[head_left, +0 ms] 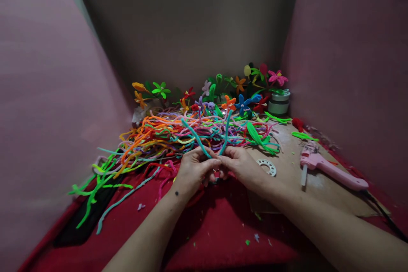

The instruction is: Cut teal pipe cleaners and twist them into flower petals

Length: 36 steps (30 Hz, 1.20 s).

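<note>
A teal pipe cleaner (195,134) is bent into a V, its two ends pointing up and away from me. My left hand (196,165) pinches it near the bend, thumb against fingers. Close beside it, thumb tips almost meeting, my right hand (239,163) pinches the other arm of the V. The bend itself is hidden by my fingers. Just beyond both hands lies a big tangled heap of coloured pipe cleaners (165,129) in orange, pink, purple and green.
Pipe-cleaner flowers (242,104) stand along the back, near a round lidded jar (279,102). On the right, a cardboard sheet (287,197) carries a pink glue gun (334,170) with a cord and a white ring with holes (267,167). Red cloth (219,238) covers the table.
</note>
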### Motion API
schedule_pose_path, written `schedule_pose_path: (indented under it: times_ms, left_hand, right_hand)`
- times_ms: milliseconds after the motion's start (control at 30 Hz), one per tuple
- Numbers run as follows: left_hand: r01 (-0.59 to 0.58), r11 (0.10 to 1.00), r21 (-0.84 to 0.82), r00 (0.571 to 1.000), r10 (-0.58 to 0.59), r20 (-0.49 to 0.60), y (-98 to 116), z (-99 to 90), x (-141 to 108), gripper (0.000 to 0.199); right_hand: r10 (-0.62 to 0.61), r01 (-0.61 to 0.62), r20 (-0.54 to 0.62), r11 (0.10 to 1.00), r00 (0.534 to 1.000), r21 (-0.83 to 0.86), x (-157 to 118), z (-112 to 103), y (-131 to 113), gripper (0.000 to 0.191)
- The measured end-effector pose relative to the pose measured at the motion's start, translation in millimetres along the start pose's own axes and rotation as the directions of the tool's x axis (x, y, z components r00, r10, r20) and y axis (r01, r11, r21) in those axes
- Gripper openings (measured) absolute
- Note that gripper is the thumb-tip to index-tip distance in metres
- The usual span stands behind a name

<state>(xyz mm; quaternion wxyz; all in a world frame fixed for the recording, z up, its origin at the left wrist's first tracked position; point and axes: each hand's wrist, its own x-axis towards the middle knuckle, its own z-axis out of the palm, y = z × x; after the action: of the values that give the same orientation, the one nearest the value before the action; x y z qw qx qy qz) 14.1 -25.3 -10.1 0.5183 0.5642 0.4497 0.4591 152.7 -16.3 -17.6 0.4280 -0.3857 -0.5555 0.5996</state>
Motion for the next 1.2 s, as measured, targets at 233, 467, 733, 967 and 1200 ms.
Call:
schedule_pose_path:
  times_ms: [233, 467, 733, 967, 1200]
  left_hand:
    - [-0.016, 0.999, 0.040, 1.000, 0.015, 0.015, -2, -6.7, 4, 0.013]
    - [0.087, 0.995, 0.039, 0.996, -0.087, -0.018, 2, -4.7, 3, 0.015]
    - [0.060, 0.988, -0.140, 0.997, -0.067, -0.049, -1, -11.6, 5, 0.022]
    - [0.052, 0.963, -0.263, 0.998, -0.062, -0.030, 3, -8.4, 2, 0.016]
    - [-0.002, 0.974, -0.225, 0.999, -0.010, -0.053, 3, -5.8, 0, 0.018]
  right_hand:
    - [-0.006, 0.033, 0.181, 0.989, 0.983, -0.143, -1, -2, 5, 0.014]
    - [-0.010, 0.069, 0.161, 0.928, 0.987, -0.367, -1, -1, 11, 0.020]
    - [0.097, -0.207, 0.362, 0.937, 0.927, 0.280, 0, -6, 7, 0.018]
    - [0.206, -0.396, 0.362, 0.697, 0.909, 0.599, 6, -8, 17, 0.004]
    - [0.208, -0.306, 0.226, 0.720, 0.952, 0.623, 2, -2, 14, 0.015]
